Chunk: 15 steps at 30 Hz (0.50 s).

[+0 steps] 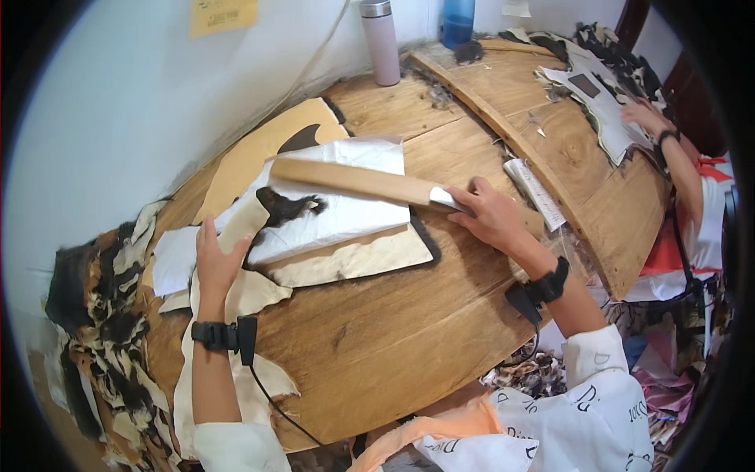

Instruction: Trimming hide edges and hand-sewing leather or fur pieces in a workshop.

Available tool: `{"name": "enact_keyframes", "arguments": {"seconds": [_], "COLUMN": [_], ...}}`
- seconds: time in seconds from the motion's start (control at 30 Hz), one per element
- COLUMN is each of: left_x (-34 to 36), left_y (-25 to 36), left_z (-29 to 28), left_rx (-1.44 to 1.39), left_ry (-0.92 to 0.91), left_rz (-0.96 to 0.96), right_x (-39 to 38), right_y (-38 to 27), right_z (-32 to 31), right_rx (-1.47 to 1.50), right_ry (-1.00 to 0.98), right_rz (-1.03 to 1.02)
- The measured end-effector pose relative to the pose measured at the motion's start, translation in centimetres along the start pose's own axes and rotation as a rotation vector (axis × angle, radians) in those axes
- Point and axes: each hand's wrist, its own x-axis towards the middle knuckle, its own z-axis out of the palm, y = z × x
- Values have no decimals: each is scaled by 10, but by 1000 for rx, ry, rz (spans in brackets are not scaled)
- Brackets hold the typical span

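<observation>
My left hand [218, 258] is closed around a cream strip of hide [245, 222], thumb on one side and fingers on the other. Dark fur [287, 206] shows at the strip's far end, over a white sheet [354, 161]. My right hand [491, 216] grips the near end of a long flat wooden slat [346, 177], where a shiny white and dark part shows by the fingertips. That slat reaches left across the sheet. Under the sheet lies a cream fur-backed panel [354, 258]. A larger cream hide piece [263, 289] hangs below my left hand.
A tan board [267, 141] with a dark curved shape lies behind. Black-and-white fur scraps [130, 315] pile up at left. A pink flask [381, 47] and blue bottle [458, 23] stand by the wall. A wooden rail [511, 126] divides the table from another person's hand [649, 118].
</observation>
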Motion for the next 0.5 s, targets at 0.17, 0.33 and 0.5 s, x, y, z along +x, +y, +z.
{"name": "enact_keyframes", "arguments": {"seconds": [0.17,0.33,0.5], "left_x": [21,25,4], "left_y": [20,5,26], "left_z": [32,39,20], "left_rx": [71,-29,-298], "left_ry": [-105,-71,15], "left_rz": [-122,0,-58], "right_x": [-28,-32,-32], "right_y": [46,48,24], "right_z": [-11,-12,-14], "right_rx": [-197,-248,-68], "right_ry": [211,229,246], "right_rz": [309,387,292]}}
